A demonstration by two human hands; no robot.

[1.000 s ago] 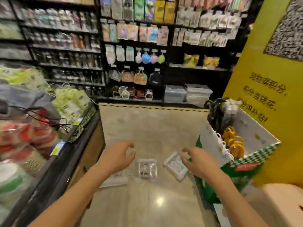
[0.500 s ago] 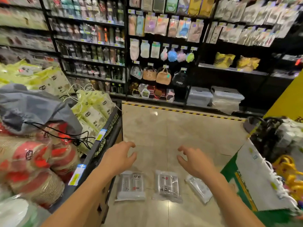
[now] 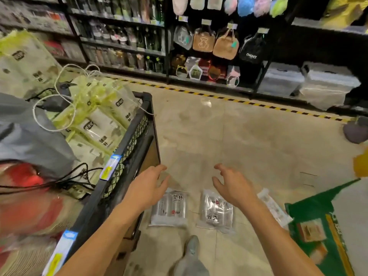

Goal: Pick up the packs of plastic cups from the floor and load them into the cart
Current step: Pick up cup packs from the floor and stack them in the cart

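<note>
Three clear packs of plastic cups lie flat on the beige floor: a left pack (image 3: 170,208), a middle pack (image 3: 217,212) and a right pack (image 3: 273,208) half behind my right forearm. My left hand (image 3: 148,187) hovers above the left pack, fingers spread, holding nothing. My right hand (image 3: 232,185) hangs over the middle pack, fingers curled apart and empty. The black mesh cart (image 3: 127,148) stands at my left, filled with yellow-green bags, a grey bag and red-printed packs.
Dark shelving with bottles and hanging bags (image 3: 203,42) lines the far side behind a yellow-black floor stripe (image 3: 249,103). A green-and-white display box (image 3: 318,226) stands at the right. My grey shoe (image 3: 192,248) is on the floor just behind the packs.
The view has swung left and tilted down toward the floor; the packs now lie right under my hands. Both hands stay open and empty, lowered closer to the packs.
</note>
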